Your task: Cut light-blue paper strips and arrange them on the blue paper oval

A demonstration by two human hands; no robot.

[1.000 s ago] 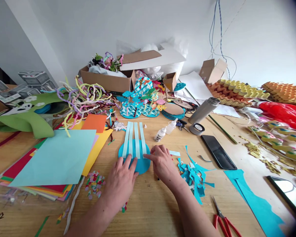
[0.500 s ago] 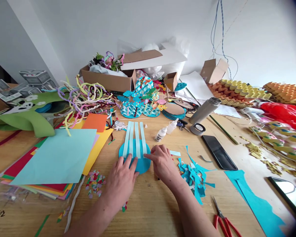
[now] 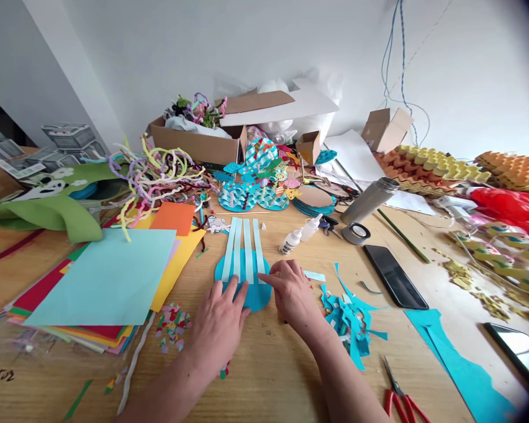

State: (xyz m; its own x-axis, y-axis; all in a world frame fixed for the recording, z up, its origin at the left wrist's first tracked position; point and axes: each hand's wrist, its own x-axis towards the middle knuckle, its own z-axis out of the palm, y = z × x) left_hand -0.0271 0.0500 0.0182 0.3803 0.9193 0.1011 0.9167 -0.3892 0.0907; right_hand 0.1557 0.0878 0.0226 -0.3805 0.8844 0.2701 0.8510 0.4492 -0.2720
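Observation:
A blue round disc [image 3: 256,301] lies flat on the wooden table, with several pale blue paper strips [image 3: 247,247] side by side on it, their far ends reaching past its edge. My left hand [image 3: 218,320] rests palm down at the disc's near left part, fingers spread, fingertips by the lower ends of the strips. With the index finger stretched out, my right hand [image 3: 296,296] presses the end of the rightmost strip; its other fingers are bent and hold nothing visible. Beyond that hand stand two small white bottles, a labelled one [image 3: 290,241] and a plain one [image 3: 311,227].
Blue paper scraps [image 3: 350,320], red-handled pliers [image 3: 399,393] and a black phone [image 3: 394,276] lie to the right. A stack of coloured paper [image 3: 101,276] and confetti pieces [image 3: 174,326] are left. Behind are a grey flask [image 3: 370,200], pipe cleaners [image 3: 158,176] and decorated paper pieces [image 3: 253,182].
The whole view has shifted slightly, so things appear a little further right. Both hands keep the same places on the disc and strips.

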